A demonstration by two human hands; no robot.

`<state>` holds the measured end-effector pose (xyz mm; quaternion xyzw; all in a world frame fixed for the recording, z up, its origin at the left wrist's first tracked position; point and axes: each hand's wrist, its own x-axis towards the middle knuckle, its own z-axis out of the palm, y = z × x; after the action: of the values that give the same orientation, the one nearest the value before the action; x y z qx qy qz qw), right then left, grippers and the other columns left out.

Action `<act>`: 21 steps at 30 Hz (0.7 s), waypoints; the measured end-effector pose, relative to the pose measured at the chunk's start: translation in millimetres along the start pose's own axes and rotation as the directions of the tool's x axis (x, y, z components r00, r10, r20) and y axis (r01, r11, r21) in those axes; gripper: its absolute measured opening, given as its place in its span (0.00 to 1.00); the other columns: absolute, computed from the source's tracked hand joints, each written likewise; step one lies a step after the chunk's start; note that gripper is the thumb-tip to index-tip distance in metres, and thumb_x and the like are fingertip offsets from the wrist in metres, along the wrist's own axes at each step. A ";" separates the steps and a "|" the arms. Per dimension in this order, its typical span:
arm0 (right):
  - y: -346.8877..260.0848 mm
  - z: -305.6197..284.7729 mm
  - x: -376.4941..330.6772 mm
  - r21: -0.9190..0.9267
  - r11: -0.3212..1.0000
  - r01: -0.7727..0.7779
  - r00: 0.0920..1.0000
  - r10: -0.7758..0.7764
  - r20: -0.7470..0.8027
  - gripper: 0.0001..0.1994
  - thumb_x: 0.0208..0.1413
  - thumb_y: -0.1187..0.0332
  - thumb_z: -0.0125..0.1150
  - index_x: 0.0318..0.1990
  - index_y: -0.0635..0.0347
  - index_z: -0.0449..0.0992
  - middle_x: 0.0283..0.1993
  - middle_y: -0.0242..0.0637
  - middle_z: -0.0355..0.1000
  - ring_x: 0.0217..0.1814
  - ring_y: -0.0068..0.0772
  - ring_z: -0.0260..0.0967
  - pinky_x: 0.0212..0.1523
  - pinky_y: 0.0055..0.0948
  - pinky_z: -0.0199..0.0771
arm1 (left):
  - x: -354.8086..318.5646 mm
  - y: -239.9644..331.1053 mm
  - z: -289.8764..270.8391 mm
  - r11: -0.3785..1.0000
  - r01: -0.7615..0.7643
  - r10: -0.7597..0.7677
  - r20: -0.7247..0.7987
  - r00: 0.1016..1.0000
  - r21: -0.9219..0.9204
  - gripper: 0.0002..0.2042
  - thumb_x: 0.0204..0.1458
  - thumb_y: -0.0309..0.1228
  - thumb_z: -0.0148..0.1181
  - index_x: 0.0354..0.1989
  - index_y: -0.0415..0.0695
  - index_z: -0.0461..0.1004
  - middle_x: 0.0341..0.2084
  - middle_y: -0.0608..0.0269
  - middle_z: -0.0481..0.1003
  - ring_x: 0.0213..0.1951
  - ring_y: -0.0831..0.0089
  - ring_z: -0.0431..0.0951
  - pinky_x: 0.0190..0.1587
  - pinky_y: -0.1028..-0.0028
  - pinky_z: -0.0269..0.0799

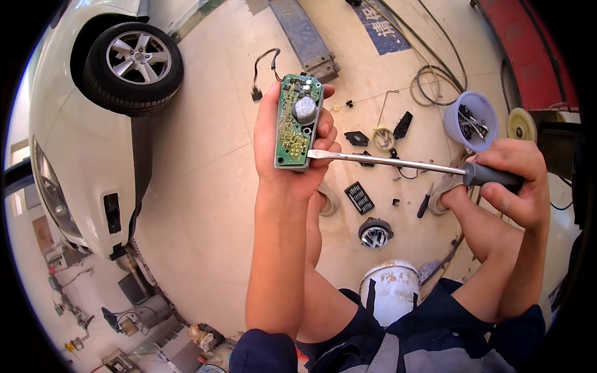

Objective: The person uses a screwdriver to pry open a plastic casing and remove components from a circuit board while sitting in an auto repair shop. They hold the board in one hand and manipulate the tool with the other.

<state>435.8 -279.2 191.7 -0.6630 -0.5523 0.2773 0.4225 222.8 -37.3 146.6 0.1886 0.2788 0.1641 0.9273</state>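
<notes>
My left hand (295,180) is wrapped round a small electronic unit, its green circuit board (289,137) facing up. A round silver part stands on the board, and a short black cable (256,74) with a plug hangs off its far end. In my right hand (519,180) is a large flat-blade screwdriver (404,163), gripped by its dark grey handle. The long shaft points left, and the blade tip lies at the lower right edge of the unit, close to my left fingers. Whether the tip presses into the edge I cannot tell.
On the floor lie a round chrome emblem (375,234), a black bit case (359,198), a small screwdriver (425,202) and several black parts. A lavender bucket (471,121) holds metal pieces. A white bucket (390,286) stands between my legs. A white car (81,143) is at left; hoses (435,81) coil far right.
</notes>
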 end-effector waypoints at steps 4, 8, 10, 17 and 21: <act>5.2 -1.3 -4.8 0.006 1.000 -0.020 0.999 0.020 0.026 0.18 0.38 0.66 0.65 0.36 0.71 0.79 0.21 0.40 0.69 0.21 0.32 0.65 0.23 0.26 0.58 | 1.0 -1.0 6.5 0.992 -0.026 0.034 -0.061 0.998 0.127 0.29 0.62 0.50 0.39 0.52 0.29 0.66 0.18 0.56 0.67 0.14 0.72 0.63 0.15 0.74 0.56; 7.0 1.6 -7.5 0.014 1.000 -0.019 1.000 0.018 0.019 0.17 0.39 0.66 0.65 0.36 0.70 0.79 0.22 0.40 0.69 0.21 0.32 0.65 0.23 0.27 0.58 | 2.4 -4.8 3.9 0.999 -0.020 0.022 -0.027 0.999 0.045 0.29 0.62 0.49 0.39 0.51 0.29 0.66 0.18 0.56 0.67 0.14 0.72 0.63 0.15 0.74 0.56; 8.6 6.6 -9.6 0.037 0.999 -0.019 1.000 0.019 0.009 0.16 0.40 0.67 0.65 0.36 0.70 0.79 0.22 0.40 0.69 0.21 0.33 0.65 0.23 0.27 0.59 | 4.5 -5.6 3.6 0.999 -0.034 0.034 -0.015 0.999 -0.010 0.29 0.62 0.49 0.39 0.51 0.29 0.66 0.18 0.57 0.66 0.14 0.72 0.63 0.15 0.74 0.55; 9.5 13.1 -11.4 0.015 0.999 -0.030 1.000 0.030 -0.007 0.16 0.41 0.66 0.65 0.37 0.69 0.78 0.24 0.42 0.71 0.23 0.35 0.68 0.24 0.29 0.62 | 8.1 -4.0 5.3 0.995 -0.051 0.051 0.009 0.999 -0.084 0.29 0.63 0.49 0.39 0.51 0.29 0.66 0.18 0.57 0.66 0.15 0.72 0.62 0.15 0.74 0.54; 10.3 20.6 -11.2 0.005 1.000 -0.015 1.000 0.015 -0.018 0.16 0.41 0.67 0.66 0.37 0.69 0.78 0.24 0.42 0.71 0.23 0.35 0.67 0.24 0.28 0.61 | 8.4 -2.8 3.0 0.995 -0.072 0.072 -0.002 0.997 -0.066 0.29 0.63 0.49 0.39 0.51 0.29 0.66 0.18 0.57 0.66 0.15 0.73 0.62 0.15 0.74 0.53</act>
<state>421.1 -285.1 171.6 -0.6684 -0.5428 0.2758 0.4272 231.8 -37.1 143.8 0.1679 0.2660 0.2064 0.9266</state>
